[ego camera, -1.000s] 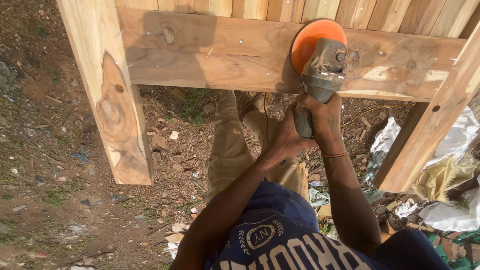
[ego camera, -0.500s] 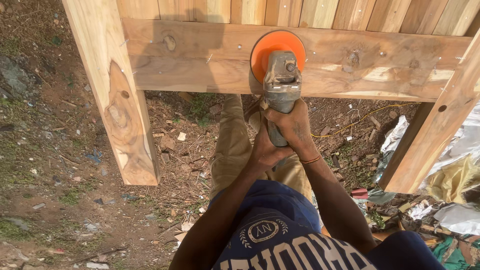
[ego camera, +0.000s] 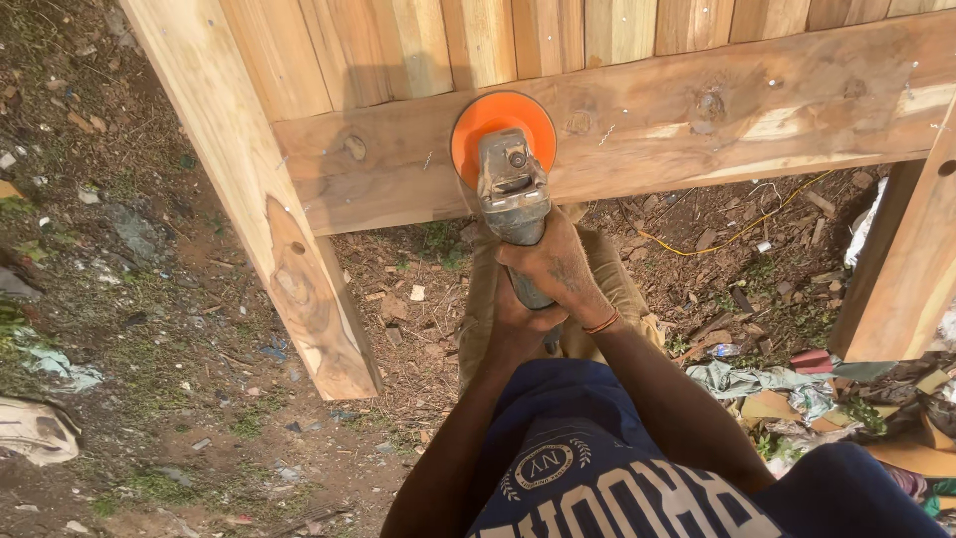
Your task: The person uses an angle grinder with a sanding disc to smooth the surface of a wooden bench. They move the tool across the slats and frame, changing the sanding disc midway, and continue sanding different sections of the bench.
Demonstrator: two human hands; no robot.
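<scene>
The angle grinder (ego camera: 513, 194) with its orange sanding disc (ego camera: 501, 134) is the tool you work with now. The disc lies flat against the face of the horizontal wooden rail (ego camera: 637, 139), near the rail's left end, not far from the slanted leg (ego camera: 259, 199). Your right hand (ego camera: 558, 269) wraps its fingers firmly around the grey body of the grinder, and your left hand (ego camera: 513, 319) closes around the handle just below it. I judge that you are in the middle of sanding this rail. The next move calls for steady, even pressure and a slow slide along the rail, so the disc does not dig in at the knots. I count one grinder, one disc, one rail, two legs in view and many vertical slats (ego camera: 468, 45) above the rail. The ground (ego camera: 129, 329) under the piece is littered soil.
</scene>
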